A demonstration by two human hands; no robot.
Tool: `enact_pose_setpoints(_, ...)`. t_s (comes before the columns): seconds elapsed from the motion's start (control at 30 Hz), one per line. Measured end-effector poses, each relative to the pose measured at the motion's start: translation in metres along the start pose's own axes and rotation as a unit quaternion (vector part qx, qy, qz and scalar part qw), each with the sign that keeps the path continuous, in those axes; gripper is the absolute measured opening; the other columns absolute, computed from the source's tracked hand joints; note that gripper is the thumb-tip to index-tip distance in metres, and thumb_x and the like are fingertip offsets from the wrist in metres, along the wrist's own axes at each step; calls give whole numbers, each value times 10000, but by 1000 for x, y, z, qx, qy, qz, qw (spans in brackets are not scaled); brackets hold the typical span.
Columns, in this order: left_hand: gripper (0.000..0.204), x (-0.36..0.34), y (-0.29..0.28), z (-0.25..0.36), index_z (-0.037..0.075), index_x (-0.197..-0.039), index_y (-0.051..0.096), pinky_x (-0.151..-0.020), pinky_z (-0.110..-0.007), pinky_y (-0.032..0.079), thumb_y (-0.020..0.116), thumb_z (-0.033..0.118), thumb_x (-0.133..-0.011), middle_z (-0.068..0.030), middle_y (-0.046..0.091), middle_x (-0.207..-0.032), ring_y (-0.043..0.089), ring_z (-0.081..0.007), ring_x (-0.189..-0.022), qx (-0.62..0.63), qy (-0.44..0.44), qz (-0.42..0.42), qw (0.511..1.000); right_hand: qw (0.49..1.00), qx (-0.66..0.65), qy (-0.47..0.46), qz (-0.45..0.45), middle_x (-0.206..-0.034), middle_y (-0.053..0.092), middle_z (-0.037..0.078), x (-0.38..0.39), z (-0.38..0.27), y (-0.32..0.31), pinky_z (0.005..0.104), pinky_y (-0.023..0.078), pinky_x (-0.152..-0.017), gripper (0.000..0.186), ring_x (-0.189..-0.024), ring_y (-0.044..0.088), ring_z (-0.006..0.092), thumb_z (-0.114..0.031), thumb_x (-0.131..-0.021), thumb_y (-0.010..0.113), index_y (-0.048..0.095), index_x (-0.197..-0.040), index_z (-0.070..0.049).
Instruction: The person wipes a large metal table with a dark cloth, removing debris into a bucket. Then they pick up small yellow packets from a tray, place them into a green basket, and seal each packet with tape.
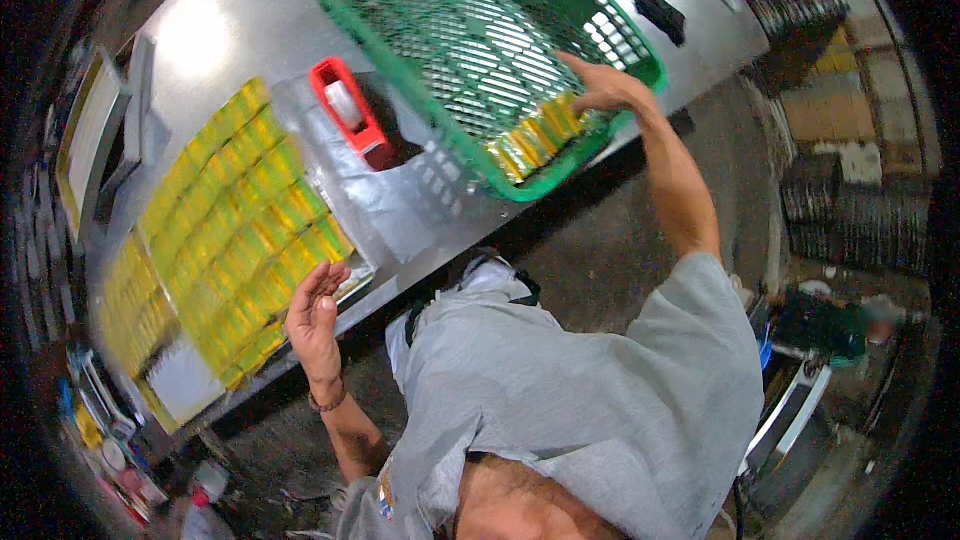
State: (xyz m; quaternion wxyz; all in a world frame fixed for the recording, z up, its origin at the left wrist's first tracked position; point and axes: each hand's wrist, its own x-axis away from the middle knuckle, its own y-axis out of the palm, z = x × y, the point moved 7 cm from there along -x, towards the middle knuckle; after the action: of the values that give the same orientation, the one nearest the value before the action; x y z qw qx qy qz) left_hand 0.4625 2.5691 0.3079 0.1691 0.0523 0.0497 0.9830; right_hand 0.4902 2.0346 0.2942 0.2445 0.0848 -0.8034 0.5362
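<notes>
My right hand (607, 90) reaches into a green plastic basket (532, 187), its index finger stretched out. Its lower fingers are at the end of a short row of yellow packets (537, 140) along the basket's near side; I cannot tell whether they touch the last one. My left hand (316, 312) is raised by the table's front edge with its fingers loosely extended and nothing visible in it. Beside it lie yellow-green packets (240, 235) in close rows on a tray or board. Farther left is a second batch of yellow packets (132, 302), partly blurred.
A red tape dispenser (372, 140) stands between the packets and the basket on the metal table (270, 0). A black object (658, 14) lies right of the basket. Grey frames (100, 140) stand at the far left. Stacked dark trays (850, 210) are on the right.
</notes>
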Motion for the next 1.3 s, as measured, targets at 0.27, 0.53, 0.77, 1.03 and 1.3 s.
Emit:
enact_pose_setpoints(0.27,126,63,-161,59,19,-902,725,-704,-278,510,714,144,-893,-53,711,-870,632,-133,-763,-142,44,196,969,970,-76,-172,154,-1527,416,143,13,-109,-34,413,379,-1108,835,-1383,411,279,21,-768,645,351,-1534,-132)
enact_pose_setpoints(0.53,152,235,-567,89,2,-1005,719,-774,-250,515,686,109,-903,-36,726,-916,644,-94,-838,-175,105,581,788,926,-161,-278,200,-1469,449,177,23,-408,26,361,457,-996,639,-1285,479,250,-46,-929,595,377,-1521,-144)
enact_pose_setpoints(0.77,331,207,-926,-2,29,-1125,688,-925,-427,512,673,232,-863,-200,694,-1106,662,-365,-1035,-446,-132,550,693,949,-79,-274,137,-1327,586,198,53,-701,113,384,511,-931,577,-1114,638,272,-238,-957,638,442,-1470,-60)
enact_pose_setpoints(1.03,605,93,-1115,-43,62,-1330,530,-1059,-557,394,749,307,-822,-198,509,-1404,480,-356,-1320,-525,-262,380,715,956,43,-288,45,-1222,655,183,76,-860,193,382,509,-926,629,-1062,669,249,-38,-793,717,520,-1390,-9)
enact_pose_setpoints(1.3,650,92,-1048,-12,3,-1209,639,-1002,-515,413,854,286,-664,-235,566,-1294,562,-387,-1214,-576,-348,282,684,914,52,-388,-102,-1194,680,164,50,-981,303,375,503,-952,563,-1096,661,287,-47,-770,744,598,-1314,-55)
